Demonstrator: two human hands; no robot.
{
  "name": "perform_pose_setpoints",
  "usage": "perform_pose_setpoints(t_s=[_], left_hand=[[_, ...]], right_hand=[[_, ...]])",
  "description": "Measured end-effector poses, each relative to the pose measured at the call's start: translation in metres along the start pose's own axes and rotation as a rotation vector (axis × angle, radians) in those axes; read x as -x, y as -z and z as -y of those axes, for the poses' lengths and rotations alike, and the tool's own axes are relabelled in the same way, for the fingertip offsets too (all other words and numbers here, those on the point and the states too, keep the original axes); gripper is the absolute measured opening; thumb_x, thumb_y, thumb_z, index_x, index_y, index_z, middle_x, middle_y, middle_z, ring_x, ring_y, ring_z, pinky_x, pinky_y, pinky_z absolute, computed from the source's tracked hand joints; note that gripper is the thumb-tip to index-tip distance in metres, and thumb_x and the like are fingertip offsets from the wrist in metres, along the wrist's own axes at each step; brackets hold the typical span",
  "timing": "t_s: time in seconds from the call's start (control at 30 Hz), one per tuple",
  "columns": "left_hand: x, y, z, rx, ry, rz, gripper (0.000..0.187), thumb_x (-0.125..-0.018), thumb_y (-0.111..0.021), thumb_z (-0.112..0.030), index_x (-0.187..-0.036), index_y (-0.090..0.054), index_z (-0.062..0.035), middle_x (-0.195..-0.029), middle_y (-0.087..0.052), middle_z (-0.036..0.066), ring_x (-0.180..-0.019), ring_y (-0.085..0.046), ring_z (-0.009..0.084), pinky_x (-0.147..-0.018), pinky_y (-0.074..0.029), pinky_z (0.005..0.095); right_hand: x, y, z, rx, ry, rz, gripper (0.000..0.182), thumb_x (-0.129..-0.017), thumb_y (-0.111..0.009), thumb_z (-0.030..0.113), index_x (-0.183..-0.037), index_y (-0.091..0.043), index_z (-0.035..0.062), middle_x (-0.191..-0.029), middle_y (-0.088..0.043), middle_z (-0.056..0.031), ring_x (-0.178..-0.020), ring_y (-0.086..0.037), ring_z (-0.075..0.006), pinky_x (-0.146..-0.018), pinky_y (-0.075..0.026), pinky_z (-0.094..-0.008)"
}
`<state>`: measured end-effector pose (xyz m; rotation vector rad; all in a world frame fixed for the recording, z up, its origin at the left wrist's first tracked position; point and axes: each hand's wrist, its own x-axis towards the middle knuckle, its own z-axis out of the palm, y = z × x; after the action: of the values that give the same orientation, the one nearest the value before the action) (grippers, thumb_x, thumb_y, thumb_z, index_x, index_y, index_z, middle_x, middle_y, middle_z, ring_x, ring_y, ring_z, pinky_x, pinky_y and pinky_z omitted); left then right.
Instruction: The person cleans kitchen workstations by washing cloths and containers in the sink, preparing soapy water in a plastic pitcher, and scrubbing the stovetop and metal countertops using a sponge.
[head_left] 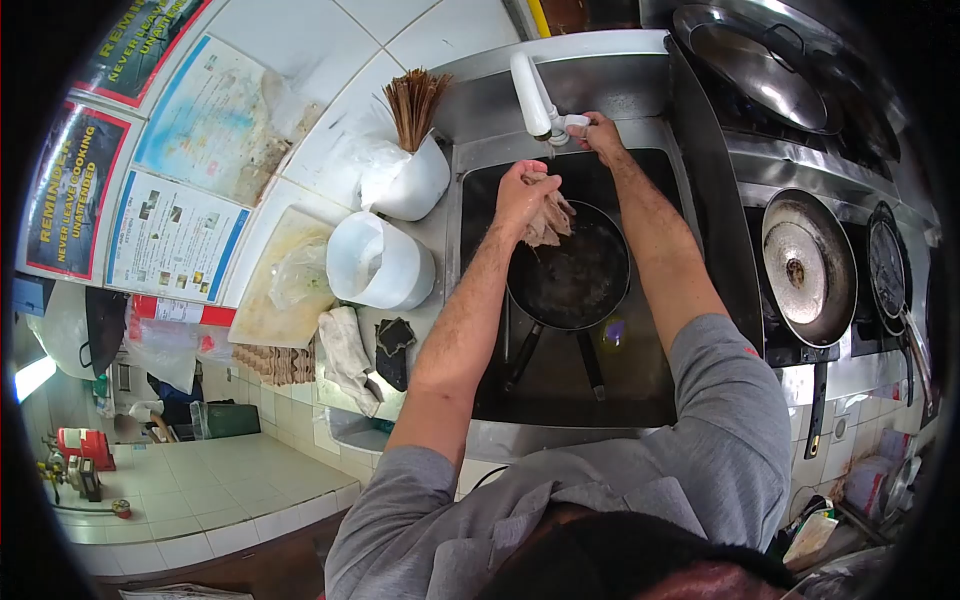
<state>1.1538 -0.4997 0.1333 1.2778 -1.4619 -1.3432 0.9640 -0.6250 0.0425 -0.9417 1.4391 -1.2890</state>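
My left hand (530, 192) is closed around a crumpled brownish cloth (549, 220), just below the spout of the white tap (532, 95). With my right hand (597, 136) I grip the small white tap handle (575, 121). Under the cloth, a black frying pan (568, 275) lies in the dark sink (640, 385), and two black handles point toward me from it. Something small, yellow and purple, (614, 333) sits in the sink beside the handles.
Left of the sink stand a white tub (380, 262), a white container (412, 185) holding a stick brush (416, 108), a grey cloth (345, 355) and a black scouring pad (395, 350). A pan (808, 265) rests on the stove at right.
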Motion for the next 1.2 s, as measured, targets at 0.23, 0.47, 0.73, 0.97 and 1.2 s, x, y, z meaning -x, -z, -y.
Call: perform_pose_setpoints(t_s=[0.23, 0.47, 0.73, 0.97, 1.2], left_hand=[[-0.02, -0.026, 0.016, -0.037, -0.023, 0.007, 0.032, -0.064, -0.059, 0.002, -0.095, -0.051, -0.0007, -0.083, -0.055, 0.006, -0.071, -0.054, 0.0148, -0.064, -0.044, 0.0266], [-0.023, -0.028, 0.011, 0.672, -0.009, -0.102, 0.042, -0.064, -0.045, 0.011, -0.104, -0.049, -0.0005, -0.094, -0.056, 0.011, -0.086, -0.057, 0.0254, -0.078, -0.047, 0.0336], [-0.057, -0.012, 0.14, 1.137, 0.296, 0.168, 0.027, -0.088, -0.043, -0.027, -0.092, -0.058, -0.0056, -0.089, -0.061, 0.009, -0.086, -0.058, 0.0267, -0.082, -0.045, 0.0402], [-0.023, -0.046, 0.086, 0.694, 0.394, -0.065, 0.029, -0.09, -0.052, -0.032, -0.09, -0.06, -0.005, -0.086, -0.061, 0.004, -0.078, -0.059, 0.0171, -0.074, -0.047, 0.0308], [-0.011, -0.015, 0.081, 0.378, 0.197, -0.068, 0.026, -0.069, -0.058, 0.006, -0.093, -0.053, -0.0022, -0.085, -0.059, 0.004, -0.071, -0.057, 0.0184, -0.061, -0.047, 0.0301]], right_hand=[[-0.018, -0.003, -0.023, 0.196, 0.124, -0.036, 0.058, -0.069, -0.076, 0.012, -0.119, -0.047, 0.003, -0.09, -0.061, -0.0044, -0.068, -0.056, -0.0114, -0.055, -0.046, -0.0245], [0.078, -0.006, -0.07, -0.712, -0.284, 0.103, 0.056, -0.083, -0.056, 0.047, -0.114, -0.053, 0.0007, -0.105, -0.061, -0.0127, -0.1, -0.057, -0.0273, -0.085, -0.044, -0.0363], [0.179, -0.065, -0.018, 0.058, 0.484, -0.147, 0.019, -0.075, -0.064, 0.016, -0.091, -0.059, 0.0061, -0.082, -0.062, -0.0104, -0.069, -0.061, -0.0297, -0.06, -0.048, -0.038], [0.146, -0.03, -0.037, 0.423, 0.29, -0.243, 0.018, -0.077, -0.06, 0.022, -0.084, -0.057, 0.0062, -0.076, -0.061, -0.0177, -0.079, -0.058, -0.0378, -0.068, -0.046, -0.0424], [0.128, -0.008, 0.017, -0.113, 0.187, 0.005, 0.016, -0.087, -0.058, 0.017, -0.082, -0.06, 0.0021, -0.075, -0.06, -0.001, -0.069, -0.051, -0.0095, -0.064, -0.043, -0.0267]])
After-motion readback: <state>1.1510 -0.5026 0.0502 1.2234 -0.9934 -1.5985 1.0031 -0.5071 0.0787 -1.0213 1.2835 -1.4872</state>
